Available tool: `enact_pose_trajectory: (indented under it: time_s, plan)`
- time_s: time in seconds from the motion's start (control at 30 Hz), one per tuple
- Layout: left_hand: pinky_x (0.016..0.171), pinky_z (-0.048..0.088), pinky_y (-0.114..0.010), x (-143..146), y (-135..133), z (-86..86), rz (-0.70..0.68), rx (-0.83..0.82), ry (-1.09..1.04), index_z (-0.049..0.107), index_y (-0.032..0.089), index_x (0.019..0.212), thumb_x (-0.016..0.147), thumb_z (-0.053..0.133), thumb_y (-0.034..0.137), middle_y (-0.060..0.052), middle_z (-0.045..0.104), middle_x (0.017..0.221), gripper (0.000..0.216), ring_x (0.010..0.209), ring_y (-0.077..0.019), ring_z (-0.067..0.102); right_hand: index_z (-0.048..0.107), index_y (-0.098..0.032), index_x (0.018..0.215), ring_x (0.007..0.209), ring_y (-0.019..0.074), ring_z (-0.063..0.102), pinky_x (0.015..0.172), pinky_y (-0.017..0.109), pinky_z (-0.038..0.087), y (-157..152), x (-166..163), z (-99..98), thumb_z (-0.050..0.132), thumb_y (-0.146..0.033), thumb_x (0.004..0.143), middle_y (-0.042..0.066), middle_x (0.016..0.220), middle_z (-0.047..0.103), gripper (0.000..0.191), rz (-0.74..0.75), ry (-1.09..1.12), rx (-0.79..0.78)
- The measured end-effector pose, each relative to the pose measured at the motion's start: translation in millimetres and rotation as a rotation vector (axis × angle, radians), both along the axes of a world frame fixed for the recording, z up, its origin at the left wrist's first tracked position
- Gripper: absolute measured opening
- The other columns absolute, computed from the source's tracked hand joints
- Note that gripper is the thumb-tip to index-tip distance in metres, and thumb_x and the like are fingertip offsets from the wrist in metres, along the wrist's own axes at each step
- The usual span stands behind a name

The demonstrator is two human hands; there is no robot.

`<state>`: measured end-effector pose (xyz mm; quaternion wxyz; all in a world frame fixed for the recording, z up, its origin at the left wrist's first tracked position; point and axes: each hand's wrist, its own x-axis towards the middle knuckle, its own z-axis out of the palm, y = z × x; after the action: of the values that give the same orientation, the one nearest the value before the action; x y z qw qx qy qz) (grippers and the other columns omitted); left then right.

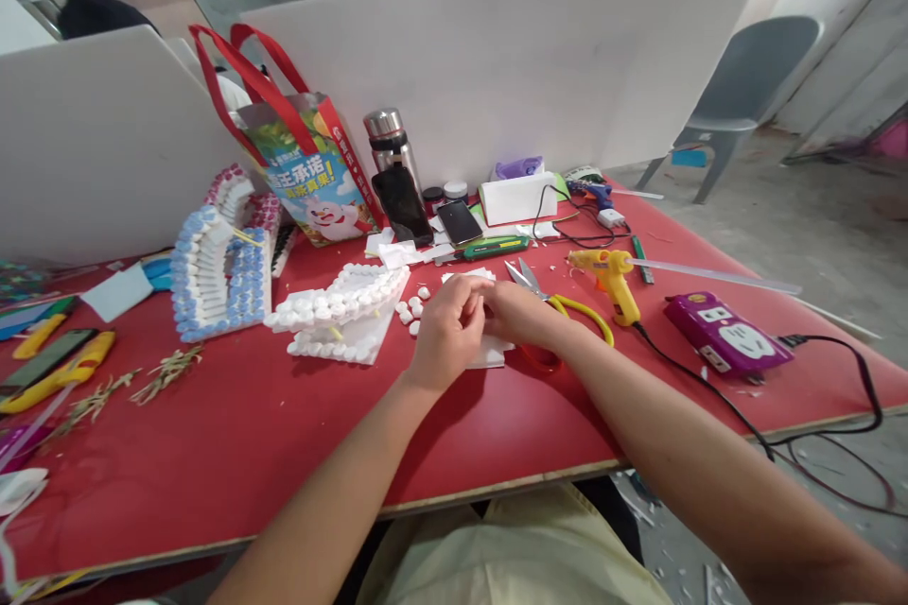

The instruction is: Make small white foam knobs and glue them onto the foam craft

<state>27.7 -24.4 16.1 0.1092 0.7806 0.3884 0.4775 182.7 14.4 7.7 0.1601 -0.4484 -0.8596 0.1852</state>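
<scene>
Head view: the left hand [445, 329] and the right hand [523, 314] meet over the red table [284, 435]. Both are curled shut with fingertips pinched together, and the fingers hide whatever they pinch. Directly under them lies a white foam sheet [495, 356]. Small white pellets [411, 310] sit just left of the left hand, scissors [526, 277] just beyond the right hand, and a glue gun [611, 279] further right. Such fine pinching probably goes best with a light grip and forearms steadied on the table.
</scene>
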Motion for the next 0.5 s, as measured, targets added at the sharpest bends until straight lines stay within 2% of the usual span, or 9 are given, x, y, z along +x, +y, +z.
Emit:
enact_pose_trajectory:
  time_s: [0.07, 0.17, 0.23, 0.3, 0.4, 0.5]
  plan:
    - [0.076, 0.052, -0.028, 1.7, -0.8, -7.6, 0.008, 0.132, 0.012, 0.062, 0.022, 0.109, 0.094, 0.048, 0.006, -0.002, 0.055, 0.088, 0.026, 0.083, -0.0148, 0.060, 0.057, -0.017, 0.074, 0.069, 0.0148, 0.053, 0.062, 0.026, 0.033, 3.3, 2.2, -0.4, 0.059, -0.015, 0.081, 0.004, 0.079, 0.064, 0.008, -0.057, 0.044, -0.015]
    - [0.089, 0.054, -0.035, -1.9, -0.8, -15.4, 0.035, 0.210, 0.030, 0.059, 0.022, 0.113, 0.094, 0.048, 0.004, -0.009, 0.057, 0.109, 0.029, 0.104, -0.0194, 0.061, 0.057, -0.017, 0.076, 0.072, 0.0153, 0.054, 0.064, 0.026, 0.034, 6.4, 5.6, -0.1, 0.059, -0.016, 0.081, 0.004, 0.079, 0.062, 0.006, -0.113, 0.112, 0.027]
    - [0.093, 0.055, -0.038, -4.7, -0.9, -18.6, 0.018, 0.186, 0.054, 0.057, 0.023, 0.117, 0.093, 0.048, 0.004, -0.011, 0.056, 0.116, 0.032, 0.112, -0.0216, 0.060, 0.057, -0.017, 0.078, 0.072, 0.0154, 0.054, 0.064, 0.026, 0.035, 4.6, 6.2, 0.9, 0.059, -0.015, 0.080, 0.003, 0.079, 0.061, 0.003, -0.074, 0.143, 0.028]
    - [0.096, 0.055, -0.040, -6.5, -1.0, -21.0, 0.002, 0.133, 0.066, 0.056, 0.023, 0.122, 0.093, 0.046, 0.004, -0.012, 0.054, 0.124, 0.037, 0.118, -0.0234, 0.058, 0.059, -0.016, 0.083, 0.072, 0.0160, 0.054, 0.064, 0.027, 0.037, -0.1, 5.4, 1.9, 0.061, -0.019, 0.080, 0.003, 0.081, 0.061, 0.004, 0.040, 0.129, -0.028]
    - [0.097, 0.054, -0.041, -8.8, 0.2, -23.2, 0.026, 0.077, 0.034, 0.056, 0.023, 0.123, 0.093, 0.044, 0.004, -0.013, 0.054, 0.127, 0.037, 0.119, -0.0244, 0.059, 0.061, -0.015, 0.101, 0.088, 0.0229, 0.058, 0.074, 0.031, 0.045, -8.2, 4.2, 1.8, 0.072, -0.035, 0.076, 0.009, 0.099, 0.063, 0.034, 0.187, 0.063, -0.067]
    - [0.095, 0.055, -0.040, -11.8, 3.1, -24.0, 0.058, 0.041, 0.005, 0.058, 0.022, 0.119, 0.094, 0.045, 0.008, -0.012, 0.056, 0.123, 0.031, 0.113, -0.0232, 0.061, 0.059, -0.013, 0.113, 0.106, 0.0319, 0.056, 0.089, 0.041, 0.047, -11.6, 5.0, 0.7, 0.079, -0.046, 0.070, 0.015, 0.114, 0.059, 0.058, 0.203, -0.032, -0.036]
